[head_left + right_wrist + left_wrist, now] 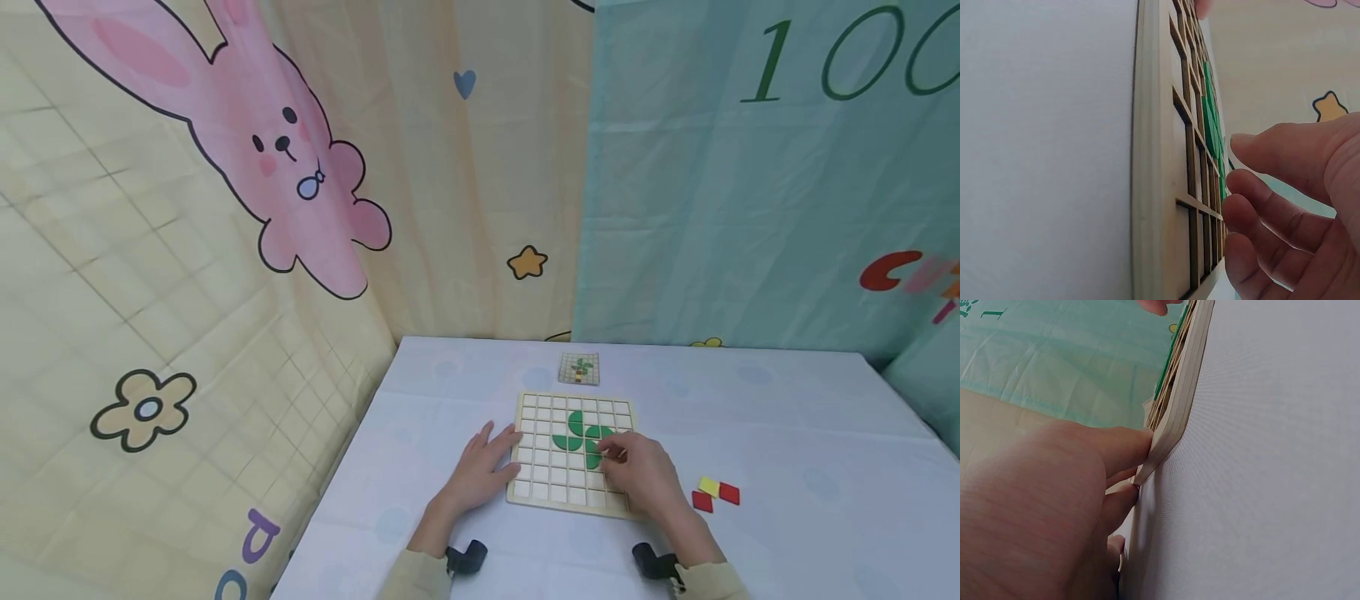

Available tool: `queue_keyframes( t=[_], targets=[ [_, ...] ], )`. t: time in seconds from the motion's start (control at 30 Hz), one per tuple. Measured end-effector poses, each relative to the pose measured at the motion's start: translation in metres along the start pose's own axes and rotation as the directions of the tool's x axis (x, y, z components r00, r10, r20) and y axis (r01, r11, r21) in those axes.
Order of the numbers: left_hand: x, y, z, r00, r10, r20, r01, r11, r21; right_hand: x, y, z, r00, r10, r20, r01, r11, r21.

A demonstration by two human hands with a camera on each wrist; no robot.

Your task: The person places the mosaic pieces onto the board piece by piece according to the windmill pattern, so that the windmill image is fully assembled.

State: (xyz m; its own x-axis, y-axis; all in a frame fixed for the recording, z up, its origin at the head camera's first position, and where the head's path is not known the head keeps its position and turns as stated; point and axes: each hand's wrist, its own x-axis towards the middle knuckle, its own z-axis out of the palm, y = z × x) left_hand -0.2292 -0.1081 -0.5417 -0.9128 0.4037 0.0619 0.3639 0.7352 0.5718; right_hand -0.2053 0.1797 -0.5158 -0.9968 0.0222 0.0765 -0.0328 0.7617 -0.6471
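A square wooden grid board (534, 492) lies on the table, with several green rounded tiles (575, 422) in its middle cells. My left hand (480, 467) rests against the board's left edge, fingers spread and fairly straight. In the left wrist view, fingertips (1138, 444) touch the rim near a corner. Over the right part of the board hovers my right hand (645, 473), fingers loosely bent beside the green tiles. The right wrist view shows its thumb (1247, 150) apart from the other fingers, with nothing visible between them. That hand hides part of the board's right side.
A small card (579, 369) with a printed grid pattern lies behind the board. To the right of the board are a yellow tile (708, 486) and two red tiles (729, 493). The white-covered table (810, 533) backs onto printed curtains (465, 208).
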Motion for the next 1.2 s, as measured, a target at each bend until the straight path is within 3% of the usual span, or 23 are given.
queue_keyframes(
  t=[0.73,1.2],
  targets=[
    [0.001,-0.003,0.002,1.0,-0.007,-0.005,0.007,1.0,0.009,-0.011,0.003,-0.039,0.997,-0.001,-0.072,-0.005,0.997,-0.083],
    [0.0,-0.003,0.002,1.0,-0.004,-0.004,0.004,1.0,0.01,-0.015,0.021,-0.055,0.994,-0.011,-0.109,-0.003,0.992,-0.126]
  ],
)
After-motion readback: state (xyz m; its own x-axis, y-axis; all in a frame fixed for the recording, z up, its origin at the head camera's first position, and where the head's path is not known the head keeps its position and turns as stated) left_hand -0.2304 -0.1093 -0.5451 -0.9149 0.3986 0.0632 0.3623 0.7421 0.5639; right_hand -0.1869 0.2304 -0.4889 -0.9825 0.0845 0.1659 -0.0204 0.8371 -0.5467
